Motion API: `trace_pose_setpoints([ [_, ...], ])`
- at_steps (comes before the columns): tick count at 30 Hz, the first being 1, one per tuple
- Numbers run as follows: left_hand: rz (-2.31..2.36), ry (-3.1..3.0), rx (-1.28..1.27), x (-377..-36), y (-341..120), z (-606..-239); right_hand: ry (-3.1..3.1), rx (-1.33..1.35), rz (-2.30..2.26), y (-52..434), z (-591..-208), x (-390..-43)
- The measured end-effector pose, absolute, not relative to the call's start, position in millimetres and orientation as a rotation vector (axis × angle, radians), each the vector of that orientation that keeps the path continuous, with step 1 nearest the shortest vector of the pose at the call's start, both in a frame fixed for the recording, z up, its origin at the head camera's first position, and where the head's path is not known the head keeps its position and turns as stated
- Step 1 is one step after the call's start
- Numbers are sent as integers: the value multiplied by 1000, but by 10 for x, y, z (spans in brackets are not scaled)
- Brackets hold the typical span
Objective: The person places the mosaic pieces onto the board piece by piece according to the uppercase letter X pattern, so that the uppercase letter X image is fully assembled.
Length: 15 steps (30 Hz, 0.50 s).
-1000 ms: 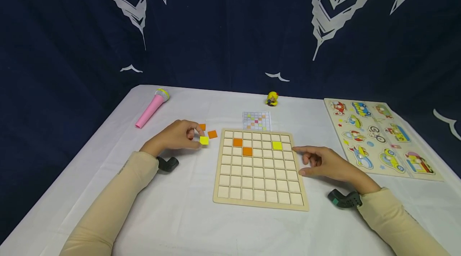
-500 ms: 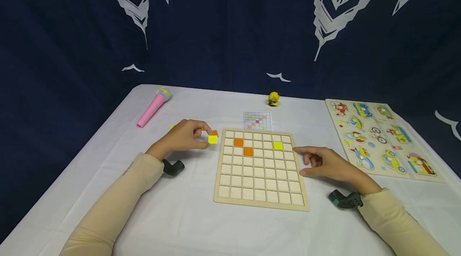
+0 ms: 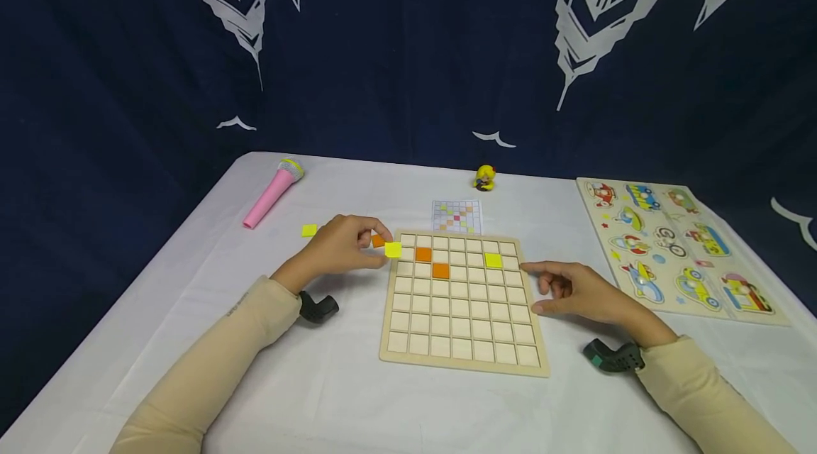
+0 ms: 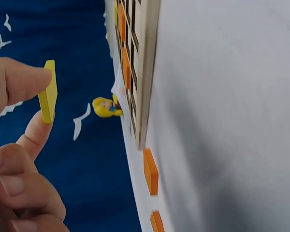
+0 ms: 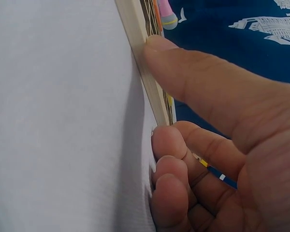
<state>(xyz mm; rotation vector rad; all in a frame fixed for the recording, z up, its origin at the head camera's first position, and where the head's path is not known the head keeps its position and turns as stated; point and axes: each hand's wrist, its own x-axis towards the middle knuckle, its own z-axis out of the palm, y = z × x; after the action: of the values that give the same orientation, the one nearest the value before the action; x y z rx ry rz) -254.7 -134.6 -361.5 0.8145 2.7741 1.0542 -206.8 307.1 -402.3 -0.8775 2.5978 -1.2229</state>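
My left hand [image 3: 338, 245] pinches a yellow square tile [image 3: 393, 250] between thumb and forefinger, level with the upper left edge of the wooden grid board [image 3: 464, 365]. In the left wrist view, that yellow tile [image 4: 49, 96] is held clear of the white tabletop. Two orange tiles, the upper one [image 3: 423, 255] and the lower one [image 3: 440, 270], lie in the board's cells, as does a yellow tile [image 3: 493, 260] farther right. My right hand [image 3: 581, 291] touches the board's right edge with thumb and forefinger, its other fingers loosely bent.
Beside my left hand lie a loose orange tile [image 3: 378, 241] and a yellow tile [image 3: 309, 230]; the left wrist view shows a second orange tile [image 4: 157, 222]. Behind the board are a pattern card [image 3: 457, 217] and a figurine [image 3: 485, 178]. A pink microphone [image 3: 271, 195] and vehicle puzzle [image 3: 676, 248] flank them.
My left hand has moved right with the yellow tile, from beside the loose orange tiles to the board's left edge. A yellow tile behind it has come into view. The right hand stays put.
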Motion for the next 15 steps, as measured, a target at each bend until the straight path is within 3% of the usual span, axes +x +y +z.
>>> trace_pose_setpoints([
  [15, 997, 2774, 924, -2554, -953, -3554, 2599, -876, -1227, 3074, -4027, -2069],
])
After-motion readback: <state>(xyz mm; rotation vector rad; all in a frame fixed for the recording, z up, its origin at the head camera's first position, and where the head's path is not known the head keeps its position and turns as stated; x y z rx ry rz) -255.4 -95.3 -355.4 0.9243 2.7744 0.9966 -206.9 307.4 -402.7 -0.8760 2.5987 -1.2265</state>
